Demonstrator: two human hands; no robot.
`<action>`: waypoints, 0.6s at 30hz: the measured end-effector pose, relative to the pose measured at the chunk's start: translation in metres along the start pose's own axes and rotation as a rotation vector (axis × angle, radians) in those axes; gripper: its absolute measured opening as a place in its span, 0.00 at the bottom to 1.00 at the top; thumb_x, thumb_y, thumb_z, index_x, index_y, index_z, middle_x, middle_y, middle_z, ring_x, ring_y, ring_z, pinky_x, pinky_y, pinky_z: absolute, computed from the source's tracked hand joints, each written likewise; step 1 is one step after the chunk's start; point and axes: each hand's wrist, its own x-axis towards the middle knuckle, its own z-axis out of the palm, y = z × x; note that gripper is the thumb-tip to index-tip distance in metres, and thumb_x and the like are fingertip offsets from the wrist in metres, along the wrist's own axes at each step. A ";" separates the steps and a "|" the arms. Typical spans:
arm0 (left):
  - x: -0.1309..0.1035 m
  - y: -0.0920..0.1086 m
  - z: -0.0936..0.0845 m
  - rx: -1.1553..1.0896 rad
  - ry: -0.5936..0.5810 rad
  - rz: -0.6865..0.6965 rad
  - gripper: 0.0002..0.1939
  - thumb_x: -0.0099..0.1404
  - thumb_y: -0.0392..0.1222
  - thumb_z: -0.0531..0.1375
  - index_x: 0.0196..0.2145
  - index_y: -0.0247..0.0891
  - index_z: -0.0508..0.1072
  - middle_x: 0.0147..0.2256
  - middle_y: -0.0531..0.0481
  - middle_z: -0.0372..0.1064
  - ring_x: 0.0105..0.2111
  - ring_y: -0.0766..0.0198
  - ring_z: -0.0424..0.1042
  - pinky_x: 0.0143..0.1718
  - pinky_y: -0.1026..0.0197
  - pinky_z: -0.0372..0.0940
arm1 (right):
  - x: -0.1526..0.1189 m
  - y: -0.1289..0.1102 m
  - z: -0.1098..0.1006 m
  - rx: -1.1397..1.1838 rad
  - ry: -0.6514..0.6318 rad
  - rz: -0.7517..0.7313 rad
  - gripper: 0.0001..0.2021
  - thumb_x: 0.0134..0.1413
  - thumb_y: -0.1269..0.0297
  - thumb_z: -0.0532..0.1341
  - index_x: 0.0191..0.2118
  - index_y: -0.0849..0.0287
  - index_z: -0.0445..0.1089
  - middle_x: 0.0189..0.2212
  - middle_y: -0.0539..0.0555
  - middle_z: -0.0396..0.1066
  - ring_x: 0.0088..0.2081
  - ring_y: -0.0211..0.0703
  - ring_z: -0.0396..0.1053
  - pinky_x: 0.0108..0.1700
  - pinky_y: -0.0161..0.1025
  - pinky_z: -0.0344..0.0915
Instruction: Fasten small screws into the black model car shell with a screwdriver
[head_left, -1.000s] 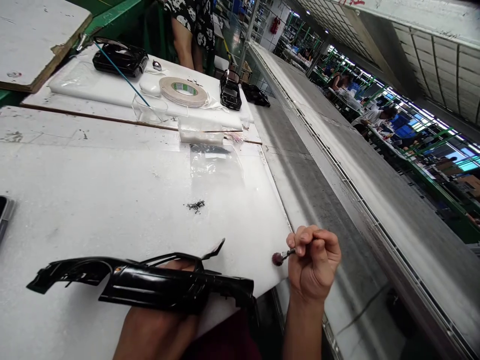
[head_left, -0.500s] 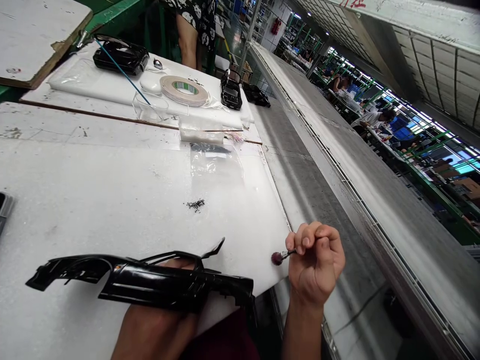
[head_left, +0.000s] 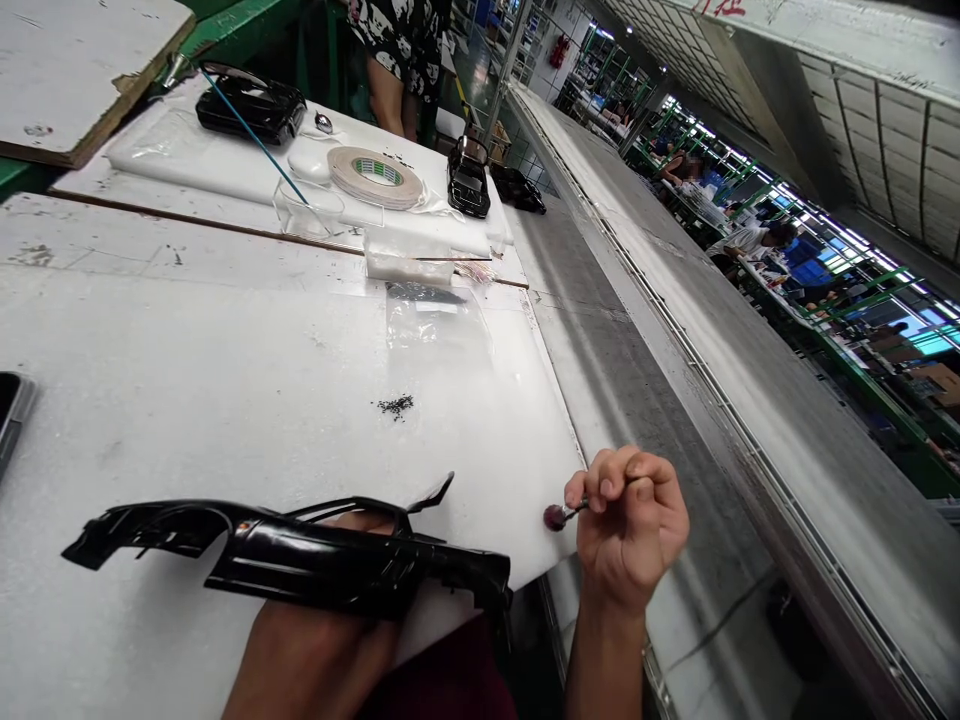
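Observation:
A glossy black model car body [head_left: 315, 560] is held on its side above the white work surface. My left hand [head_left: 315, 650] grips it from beneath, with fingers showing through its window opening; the rest of the fingers are behind the shell. Out at the right, over the table's edge, my right hand [head_left: 630, 520] is closed around the thin handle of a small brush [head_left: 556, 516]. The dark reddish bristles point left, toward the table and apart from the car body. A little pile of tiny black parts [head_left: 396, 405] lies beyond the car body.
Behind the pile lies a clear plastic bag [head_left: 427, 320]. Farther back are a tape roll [head_left: 375, 178], a clear cup [head_left: 307, 212] with a blue stick, and black model cars [head_left: 251, 105]. A grey conveyor belt [head_left: 600, 340] runs along the right. A person stands at the back.
The view has shifted slightly, so the table things appear a little to the right. Both hands keep their holds and have hardly moved.

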 end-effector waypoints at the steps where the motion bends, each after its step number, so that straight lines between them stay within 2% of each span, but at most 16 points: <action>1: 0.000 0.000 0.000 0.000 0.006 0.004 0.11 0.71 0.37 0.57 0.49 0.45 0.71 0.45 0.50 0.72 0.45 0.52 0.74 0.46 0.52 0.70 | 0.000 0.001 0.000 -0.012 0.008 -0.003 0.04 0.68 0.62 0.61 0.39 0.53 0.70 0.27 0.46 0.60 0.25 0.35 0.59 0.25 0.35 0.69; 6: 0.002 0.002 0.000 0.012 0.015 0.020 0.12 0.70 0.38 0.58 0.50 0.45 0.72 0.46 0.49 0.73 0.45 0.50 0.75 0.46 0.51 0.71 | -0.005 0.010 -0.007 -0.114 0.058 -0.004 0.04 0.68 0.60 0.64 0.41 0.53 0.71 0.28 0.47 0.66 0.25 0.34 0.63 0.30 0.38 0.71; 11: 0.005 0.011 -0.004 -0.047 0.083 0.084 0.10 0.70 0.32 0.58 0.46 0.41 0.73 0.43 0.47 0.73 0.43 0.54 0.75 0.44 0.54 0.70 | -0.033 0.027 -0.033 -0.241 0.096 0.095 0.08 0.64 0.64 0.67 0.48 0.58 0.75 0.32 0.52 0.76 0.30 0.39 0.74 0.33 0.39 0.74; 13: 0.004 0.015 -0.006 -0.017 0.086 0.112 0.12 0.68 0.31 0.59 0.47 0.40 0.74 0.45 0.45 0.72 0.47 0.53 0.74 0.49 0.52 0.70 | -0.048 0.034 -0.048 -0.466 0.096 0.141 0.12 0.62 0.62 0.69 0.49 0.60 0.77 0.35 0.55 0.80 0.35 0.44 0.77 0.36 0.41 0.76; 16: 0.003 0.019 -0.008 -0.016 0.038 0.017 0.12 0.67 0.29 0.59 0.45 0.41 0.75 0.44 0.47 0.71 0.44 0.56 0.74 0.47 0.54 0.71 | -0.065 0.042 -0.065 -0.777 0.020 0.143 0.16 0.58 0.58 0.71 0.49 0.59 0.79 0.41 0.58 0.82 0.42 0.49 0.80 0.48 0.48 0.77; 18: 0.003 0.020 -0.009 -0.023 0.016 -0.022 0.11 0.68 0.30 0.59 0.44 0.42 0.75 0.43 0.47 0.71 0.42 0.56 0.74 0.44 0.55 0.71 | -0.070 0.043 -0.068 -0.887 -0.040 0.140 0.16 0.58 0.57 0.71 0.49 0.57 0.78 0.43 0.58 0.82 0.45 0.51 0.80 0.53 0.50 0.76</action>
